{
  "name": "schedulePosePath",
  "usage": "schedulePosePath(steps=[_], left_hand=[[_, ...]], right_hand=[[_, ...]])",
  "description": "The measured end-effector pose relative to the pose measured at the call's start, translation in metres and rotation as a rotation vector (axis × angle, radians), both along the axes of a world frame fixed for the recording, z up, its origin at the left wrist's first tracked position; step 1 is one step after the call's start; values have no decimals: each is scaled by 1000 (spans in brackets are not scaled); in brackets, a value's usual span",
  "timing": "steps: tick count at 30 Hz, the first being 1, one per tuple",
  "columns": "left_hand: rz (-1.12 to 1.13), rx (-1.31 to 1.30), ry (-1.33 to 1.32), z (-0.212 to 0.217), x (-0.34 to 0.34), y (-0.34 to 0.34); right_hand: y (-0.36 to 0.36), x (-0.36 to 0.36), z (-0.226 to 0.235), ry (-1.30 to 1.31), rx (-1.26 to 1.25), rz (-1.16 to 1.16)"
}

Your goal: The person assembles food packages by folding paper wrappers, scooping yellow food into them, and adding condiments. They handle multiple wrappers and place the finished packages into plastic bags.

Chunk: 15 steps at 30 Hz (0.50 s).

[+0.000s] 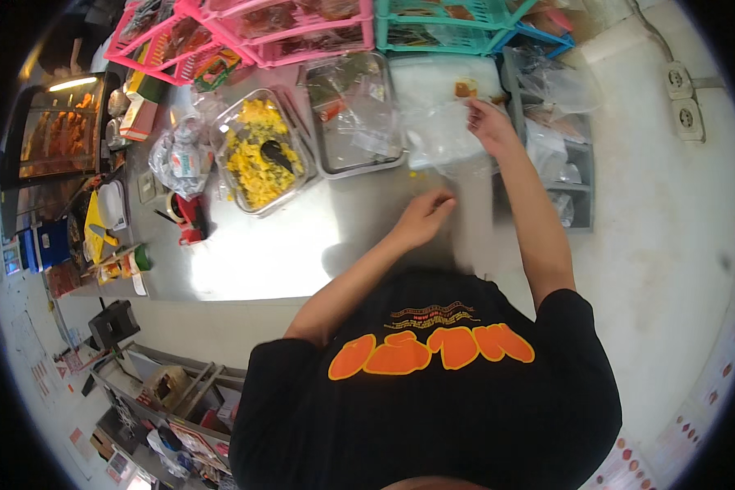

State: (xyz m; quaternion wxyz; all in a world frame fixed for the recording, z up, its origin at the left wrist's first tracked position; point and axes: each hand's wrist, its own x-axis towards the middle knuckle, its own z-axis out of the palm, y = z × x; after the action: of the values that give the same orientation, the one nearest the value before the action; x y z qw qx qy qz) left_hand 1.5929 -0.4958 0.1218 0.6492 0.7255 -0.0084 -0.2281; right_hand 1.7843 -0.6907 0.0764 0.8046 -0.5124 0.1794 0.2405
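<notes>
Pinching a clear plastic bag (445, 139), right hand (490, 122) fingers (left hand (423, 216) just below).

Glossy steel counter (286, 253); clear crinkly plastic bag (445, 135); shiny metal tray (355, 167)

A tray of food (257, 155) sits left of a foil-lined tray (353, 114) on the counter (278, 253).
</notes>
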Motion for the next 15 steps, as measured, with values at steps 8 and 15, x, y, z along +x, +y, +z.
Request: schedulePosePath(steps=[8,15], left_hand=[[244,914,-657,-148,112,-148],[59,1047,-624,-141,122,-94]], right_hand=[[-29,1,33,-201,-228,248],[-63,-24,5,-326,-519,293]])
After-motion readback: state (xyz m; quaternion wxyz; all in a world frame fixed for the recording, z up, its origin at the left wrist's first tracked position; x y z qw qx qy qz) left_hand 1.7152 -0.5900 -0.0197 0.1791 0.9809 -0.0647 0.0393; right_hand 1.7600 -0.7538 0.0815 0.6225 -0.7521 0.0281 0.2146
